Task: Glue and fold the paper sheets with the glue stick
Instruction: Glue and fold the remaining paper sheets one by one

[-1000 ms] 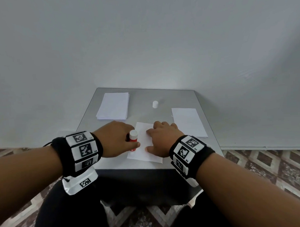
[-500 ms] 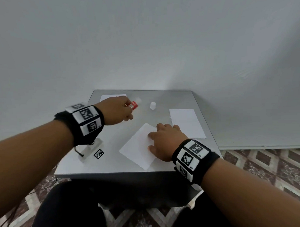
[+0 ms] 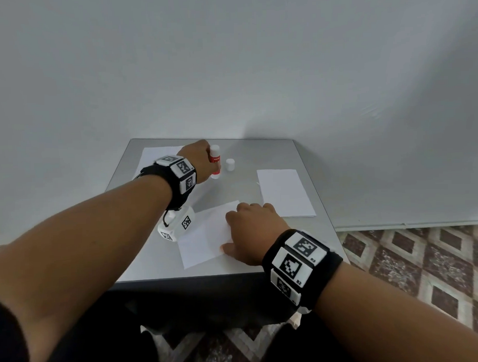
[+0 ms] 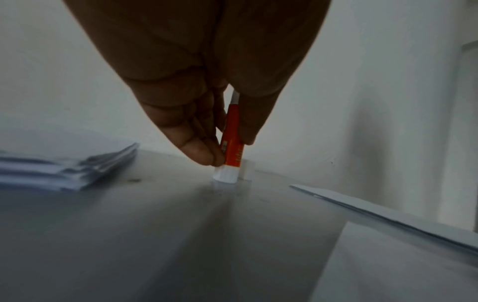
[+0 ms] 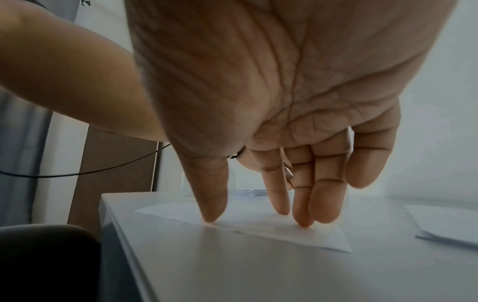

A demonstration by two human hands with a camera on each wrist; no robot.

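My left hand (image 3: 198,162) holds the red and white glue stick (image 3: 215,162) upright, its base on the grey table (image 3: 240,186) at the back. In the left wrist view the fingers (image 4: 201,151) and thumb pinch the glue stick (image 4: 231,147), base down on the tabletop. Its white cap (image 3: 230,165) stands just to the right of it. My right hand (image 3: 250,229) rests with straight fingers on a single white sheet (image 3: 204,241) near the front edge. In the right wrist view the fingertips (image 5: 302,221) press on that sheet (image 5: 258,224).
A stack of white paper (image 3: 157,154) lies at the back left, partly hidden by my left wrist. Folded sheets (image 3: 284,192) lie at the right side of the table. The table stands against a white wall, with patterned floor (image 3: 425,269) to the right.
My left hand carried the glue stick from over the front sheet to the back of the table and set it upright beside the cap. The right hand stayed on the sheet, which rotated slightly.
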